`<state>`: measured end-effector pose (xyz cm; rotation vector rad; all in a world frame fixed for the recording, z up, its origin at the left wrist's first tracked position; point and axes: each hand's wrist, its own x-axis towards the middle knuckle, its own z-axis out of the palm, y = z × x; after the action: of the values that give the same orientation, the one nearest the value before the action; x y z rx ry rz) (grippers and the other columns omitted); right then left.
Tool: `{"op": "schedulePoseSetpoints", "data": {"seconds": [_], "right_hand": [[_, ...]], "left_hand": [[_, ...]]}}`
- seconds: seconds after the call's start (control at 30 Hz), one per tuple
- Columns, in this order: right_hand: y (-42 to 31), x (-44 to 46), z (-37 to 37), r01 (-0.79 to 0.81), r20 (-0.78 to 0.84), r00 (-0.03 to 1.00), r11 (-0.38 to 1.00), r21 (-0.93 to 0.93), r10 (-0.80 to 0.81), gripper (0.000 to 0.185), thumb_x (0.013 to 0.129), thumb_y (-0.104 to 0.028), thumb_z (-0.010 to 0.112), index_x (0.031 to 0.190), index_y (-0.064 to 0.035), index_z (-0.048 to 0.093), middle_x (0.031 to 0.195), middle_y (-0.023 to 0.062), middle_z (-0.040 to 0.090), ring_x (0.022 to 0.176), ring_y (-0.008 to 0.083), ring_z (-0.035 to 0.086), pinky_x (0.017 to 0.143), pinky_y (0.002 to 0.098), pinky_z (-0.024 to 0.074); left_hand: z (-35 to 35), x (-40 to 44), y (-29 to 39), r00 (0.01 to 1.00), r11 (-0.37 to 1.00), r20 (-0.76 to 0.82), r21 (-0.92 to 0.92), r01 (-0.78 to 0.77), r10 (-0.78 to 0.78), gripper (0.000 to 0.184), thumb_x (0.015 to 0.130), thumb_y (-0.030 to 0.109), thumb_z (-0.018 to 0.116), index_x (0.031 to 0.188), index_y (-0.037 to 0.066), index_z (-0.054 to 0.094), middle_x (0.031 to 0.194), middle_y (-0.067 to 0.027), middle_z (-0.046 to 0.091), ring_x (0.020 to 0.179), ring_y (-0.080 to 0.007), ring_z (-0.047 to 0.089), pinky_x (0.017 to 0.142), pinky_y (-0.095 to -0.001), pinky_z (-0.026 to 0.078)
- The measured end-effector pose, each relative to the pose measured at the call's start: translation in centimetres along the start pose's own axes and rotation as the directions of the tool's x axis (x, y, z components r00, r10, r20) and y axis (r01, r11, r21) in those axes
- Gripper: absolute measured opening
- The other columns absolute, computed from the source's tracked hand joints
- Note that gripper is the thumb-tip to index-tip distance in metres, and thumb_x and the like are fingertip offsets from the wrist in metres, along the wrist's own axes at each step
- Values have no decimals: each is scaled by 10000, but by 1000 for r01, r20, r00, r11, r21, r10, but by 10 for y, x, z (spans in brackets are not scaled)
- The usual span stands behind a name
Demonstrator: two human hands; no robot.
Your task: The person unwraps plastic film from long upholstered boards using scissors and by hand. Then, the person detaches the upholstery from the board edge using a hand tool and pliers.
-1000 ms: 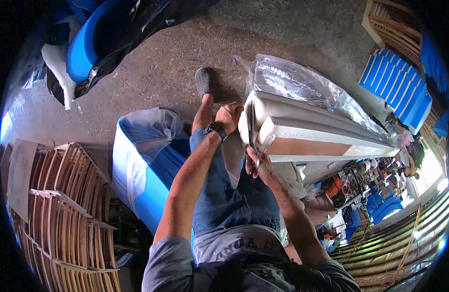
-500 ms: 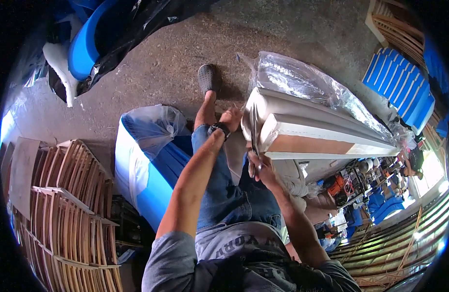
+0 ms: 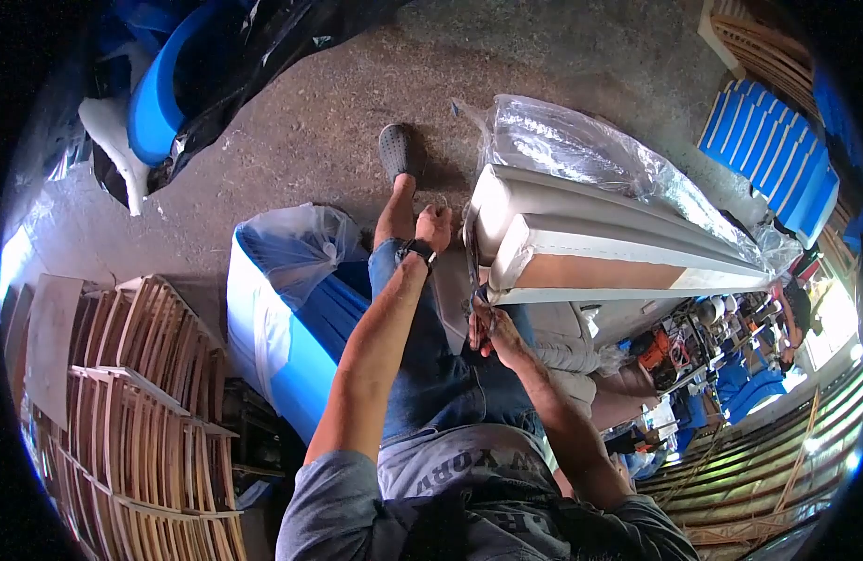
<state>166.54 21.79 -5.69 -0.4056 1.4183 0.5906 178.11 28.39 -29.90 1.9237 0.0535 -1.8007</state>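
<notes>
My right hand [image 3: 490,334] is closed round the handles of a pair of scissors [image 3: 473,262]. The long blades point away from me, along the near end of a pale upholstered piece [image 3: 581,251] with a brown strip on its side. Just left of that end, my left hand [image 3: 434,227] has its fingers pinched together, with a watch [image 3: 418,249] on the wrist. Whatever those fingers hold is too small to make out. Clear plastic film [image 3: 581,140] lies along the far side of the upholstered piece.
A blue and white piece partly wrapped in plastic [image 3: 282,327] stands left of my leg. Wooden frames [image 3: 151,421] are stacked at lower left. Blue padded pieces [image 3: 768,150] sit at upper right. Black plastic sheeting [image 3: 235,93] lies at upper left. Another person [image 3: 796,313] is at far right.
My left hand has drawn slightly left, away from the upholstered piece. My right hand and the scissors have shifted a little left and towards me.
</notes>
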Motion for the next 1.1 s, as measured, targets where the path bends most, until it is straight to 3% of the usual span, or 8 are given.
{"op": "schedulePoseSetpoints", "data": {"seconds": [0.17,0.2,0.33,0.4,0.53,0.67,0.8,1.1], "right_hand": [[7,-16,0,-65,-20,998,973,-220,62,464,983,-540,543,824,-104,550,649,15,585,532,91,570,390,238,420],[9,-21,-4,-113,-13,993,958,-263,114,484,948,-560,597,843,-88,588,641,9,588,536,102,581,412,252,433],[100,-1,-36,440,308,881,384,-812,-358,478,1066,-425,379,960,-142,750,669,139,645,605,249,646,646,412,538],[107,-5,-39,349,258,937,682,-643,-236,539,1015,-511,442,953,-51,716,776,237,647,722,358,649,674,474,503],[265,112,-57,637,391,771,586,-501,-503,479,993,-443,517,821,-12,637,642,191,534,585,242,563,541,407,443],[115,-60,-114,239,204,963,912,-332,-178,420,974,-389,518,808,-39,679,668,79,586,596,194,585,522,389,482],[281,2,-166,393,74,909,904,169,-409,329,943,-348,551,901,-69,720,750,38,630,617,175,598,530,364,504],[319,-32,-242,434,-344,901,552,712,-264,264,916,-301,634,954,-43,669,790,87,673,627,202,646,522,360,532]], "left_hand": [[14,43,-28,947,834,137,448,-322,292,300,960,236,577,1116,-21,583,1082,-220,625,1044,-352,576,930,-447,470],[25,21,-5,934,895,-165,-276,-352,317,327,1006,237,545,1213,-16,553,1087,-178,634,1071,-269,582,947,-377,471],[24,-56,119,824,796,-230,-221,-563,519,368,1031,229,520,1301,-21,521,1188,-177,624,1182,-267,562,1018,-379,435],[29,-97,163,585,562,-79,403,-722,807,352,1007,224,551,1268,-11,552,1226,-213,605,1179,-356,560,1034,-440,424],[60,-105,176,603,337,399,561,-756,691,291,952,230,618,1171,42,659,1194,-204,639,1124,-392,580,1006,-487,443],[69,-85,163,476,316,224,506,-803,850,234,924,235,680,1045,37,714,973,-186,701,872,-364,681,740,-411,556],[49,-46,150,698,386,257,682,-621,669,280,960,265,657,1013,-8,695,880,-163,700,789,-276,667,702,-377,533],[90,-97,117,836,875,-360,-95,-475,415,746,893,620,622,1287,-12,572,1245,-155,623,1050,-320,632,922,-491,533]]}}
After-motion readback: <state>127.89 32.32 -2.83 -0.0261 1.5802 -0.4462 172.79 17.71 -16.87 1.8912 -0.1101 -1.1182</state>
